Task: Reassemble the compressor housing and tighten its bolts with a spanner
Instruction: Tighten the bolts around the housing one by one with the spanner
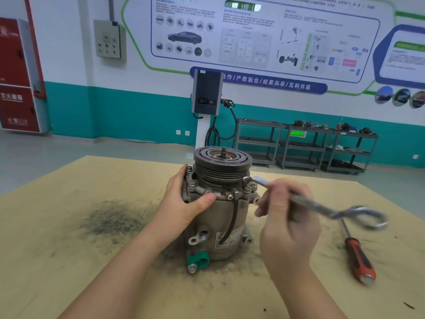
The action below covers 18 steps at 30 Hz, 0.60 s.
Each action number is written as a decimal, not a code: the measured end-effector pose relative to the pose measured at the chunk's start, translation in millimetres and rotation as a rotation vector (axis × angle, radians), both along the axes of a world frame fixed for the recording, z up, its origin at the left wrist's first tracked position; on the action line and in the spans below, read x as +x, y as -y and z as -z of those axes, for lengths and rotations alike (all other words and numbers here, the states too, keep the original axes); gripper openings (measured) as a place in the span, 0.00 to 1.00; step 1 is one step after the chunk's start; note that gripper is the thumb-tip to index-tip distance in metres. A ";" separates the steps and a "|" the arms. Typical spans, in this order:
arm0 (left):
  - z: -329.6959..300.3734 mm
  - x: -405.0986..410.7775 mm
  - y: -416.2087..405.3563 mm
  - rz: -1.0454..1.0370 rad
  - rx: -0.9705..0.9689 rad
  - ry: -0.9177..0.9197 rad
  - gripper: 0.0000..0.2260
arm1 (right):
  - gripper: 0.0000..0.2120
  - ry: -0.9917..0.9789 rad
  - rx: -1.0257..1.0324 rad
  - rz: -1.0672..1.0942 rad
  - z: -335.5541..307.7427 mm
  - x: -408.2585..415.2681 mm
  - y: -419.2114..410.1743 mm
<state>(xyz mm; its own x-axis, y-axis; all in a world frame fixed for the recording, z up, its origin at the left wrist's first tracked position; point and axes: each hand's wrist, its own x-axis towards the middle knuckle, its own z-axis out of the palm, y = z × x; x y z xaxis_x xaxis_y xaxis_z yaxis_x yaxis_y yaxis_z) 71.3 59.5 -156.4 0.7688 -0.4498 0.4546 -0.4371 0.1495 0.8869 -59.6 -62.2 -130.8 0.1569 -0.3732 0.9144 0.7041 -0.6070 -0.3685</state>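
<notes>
Upright, the ribbed cast-metal compressor (pixel 218 203) is gripped by the left hand (pixel 186 201); the right hand (pixel 287 217) clasps a slim steel spanner (pixel 305 201).

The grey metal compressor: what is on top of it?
On the grey metal compressor sits a dark grooved pulley with a small threaded shaft at its centre. The housing face beneath the pulley is covered.

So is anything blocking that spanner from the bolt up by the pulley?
Nothing visible does. The spanner, held in the right hand, already has its near end at a bolt on the compressor flange, just below the pulley.
</notes>
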 end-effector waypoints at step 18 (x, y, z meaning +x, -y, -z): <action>0.5 -5.1 0.6 -0.064 0.044 0.020 0.38 | 0.23 -0.165 0.870 -0.420 -8.5 11.3 35.1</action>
<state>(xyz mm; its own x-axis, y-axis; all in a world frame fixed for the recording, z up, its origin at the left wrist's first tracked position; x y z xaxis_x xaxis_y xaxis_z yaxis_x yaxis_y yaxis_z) 66.2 58.8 -156.9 0.7877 -0.4198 0.4508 -0.4620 0.0815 0.8831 -48.2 -97.4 -122.4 0.5320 -0.7915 0.3008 0.7001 0.2114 -0.6820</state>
